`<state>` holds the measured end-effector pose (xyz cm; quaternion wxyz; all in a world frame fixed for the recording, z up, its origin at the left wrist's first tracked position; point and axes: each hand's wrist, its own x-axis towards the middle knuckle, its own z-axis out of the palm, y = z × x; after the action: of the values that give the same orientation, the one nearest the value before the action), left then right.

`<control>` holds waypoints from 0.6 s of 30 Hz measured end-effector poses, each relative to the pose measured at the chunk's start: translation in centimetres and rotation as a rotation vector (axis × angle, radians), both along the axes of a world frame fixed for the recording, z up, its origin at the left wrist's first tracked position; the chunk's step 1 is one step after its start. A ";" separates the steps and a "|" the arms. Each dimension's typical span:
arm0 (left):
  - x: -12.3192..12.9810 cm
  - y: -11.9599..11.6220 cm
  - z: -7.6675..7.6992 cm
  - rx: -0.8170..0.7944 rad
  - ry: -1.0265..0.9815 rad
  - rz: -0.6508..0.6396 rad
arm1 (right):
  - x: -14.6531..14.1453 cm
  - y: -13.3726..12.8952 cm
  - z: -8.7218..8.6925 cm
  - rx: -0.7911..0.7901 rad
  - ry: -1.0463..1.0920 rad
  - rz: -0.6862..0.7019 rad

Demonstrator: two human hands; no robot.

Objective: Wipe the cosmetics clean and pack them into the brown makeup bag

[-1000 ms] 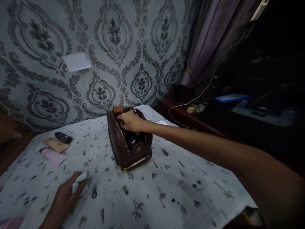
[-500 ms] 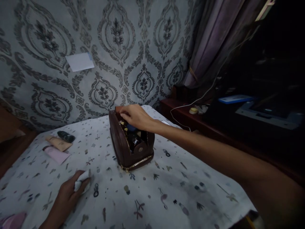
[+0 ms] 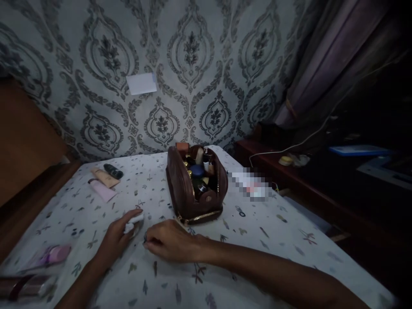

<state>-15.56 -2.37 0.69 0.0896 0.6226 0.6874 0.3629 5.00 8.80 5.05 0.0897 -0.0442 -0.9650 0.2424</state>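
My left hand (image 3: 112,238) is closed around a crumpled white cloth or tissue (image 3: 133,221) low over the patterned sheet (image 3: 154,281). Just to its right, my right hand (image 3: 172,241) has its fingers curled together, thumb side toward the cloth. A small dark bit shows at those fingertips, too little to name. Behind both hands stands a brown leather toiletry bag (image 3: 178,184), unzipped wide. Inside it are small bottles, gold-coloured caps and a round dark blue item (image 3: 195,171); neither hand touches the bag.
Left of the bag lie a dark bottle (image 3: 113,171), a beige tube (image 3: 105,177) and a pink tube (image 3: 102,190). A pink-capped tube (image 3: 53,255) and a brown cylinder (image 3: 24,286) lie near left. A pixelated patch covers something right of the bag. A dark red ledge (image 3: 267,156) borders the right.
My right hand has come out of the bag and down toward my left hand, its fingers now curled. My left hand still holds the white cloth. The view has shifted left.
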 end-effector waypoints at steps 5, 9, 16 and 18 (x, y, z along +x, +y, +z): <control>-0.2 -0.1 -0.2 -0.012 -0.022 -0.009 | -1.2 -1.7 1.6 -0.108 0.058 -0.022; 0.0 -0.1 0.1 -0.043 -0.005 0.005 | 1.0 1.1 8.0 0.010 0.287 -0.061; -0.3 -0.1 -0.7 -0.033 0.041 -0.018 | 0.5 16.2 16.0 0.512 -0.018 -0.659; -0.6 0.0 -1.3 -0.026 0.047 -0.003 | -0.1 18.8 15.5 0.567 -0.253 -0.526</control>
<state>-16.13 -2.38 -0.58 0.0821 0.6309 0.6931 0.3388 4.91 27.58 20.59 0.0378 -0.2924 -0.9528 -0.0719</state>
